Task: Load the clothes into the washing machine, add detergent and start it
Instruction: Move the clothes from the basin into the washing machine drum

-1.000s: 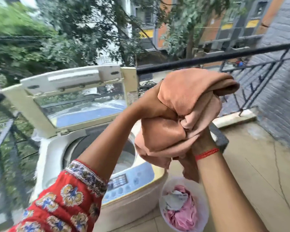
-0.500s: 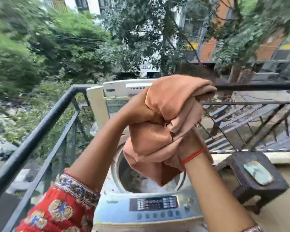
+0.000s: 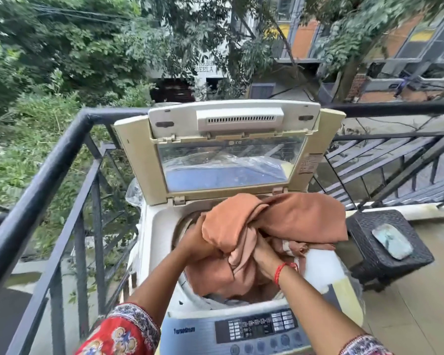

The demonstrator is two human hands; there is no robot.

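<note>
A top-loading washing machine [image 3: 154,242] stands in front of me with its lid [image 3: 231,152] raised upright. A bundled orange-brown cloth [image 3: 300,216] rests over the drum opening and drapes across its right rim. My left hand [image 3: 192,244] grips the bundle's left side. My right hand [image 3: 263,254], with a red thread at the wrist, clutches it from the near side. The blue control panel [image 3: 256,329] lies along the front edge below my arms. Most of the drum's inside is hidden by the cloth.
A black metal railing [image 3: 44,172] runs along the left and behind the machine. A dark wicker stool [image 3: 362,231] with a pale flat object [image 3: 391,240] on it stands to the right on the tiled balcony floor [image 3: 415,303]. Trees and buildings lie beyond.
The cloth bundle has come down from chest height onto the drum opening, both hands still on it. My view has turned and dropped toward the machine.
</note>
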